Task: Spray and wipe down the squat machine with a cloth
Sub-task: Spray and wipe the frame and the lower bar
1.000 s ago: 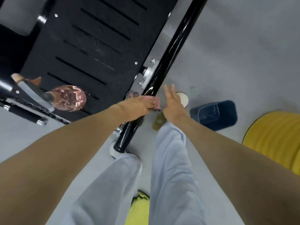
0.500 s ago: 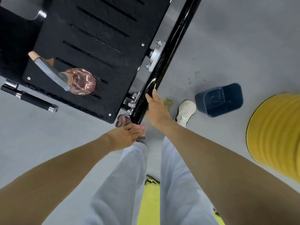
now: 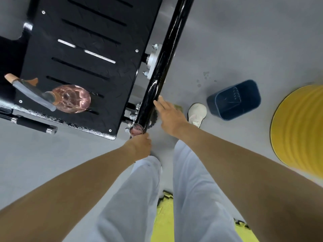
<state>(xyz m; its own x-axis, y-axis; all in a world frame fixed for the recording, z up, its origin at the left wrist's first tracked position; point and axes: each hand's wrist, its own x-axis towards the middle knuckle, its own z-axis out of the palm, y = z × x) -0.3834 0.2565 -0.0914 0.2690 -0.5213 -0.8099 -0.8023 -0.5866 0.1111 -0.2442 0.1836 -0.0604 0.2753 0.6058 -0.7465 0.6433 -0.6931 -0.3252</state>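
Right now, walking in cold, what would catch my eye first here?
The glossy black bar running up the middle, with the left hand holding a pink cloth at its lower end. Then the pink spray bottle on the black footplate at left, and the yellow drum at far right.

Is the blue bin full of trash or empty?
Empty, it seems: the blue bin stands with its open top up, and only its bare inside walls and bottom show.
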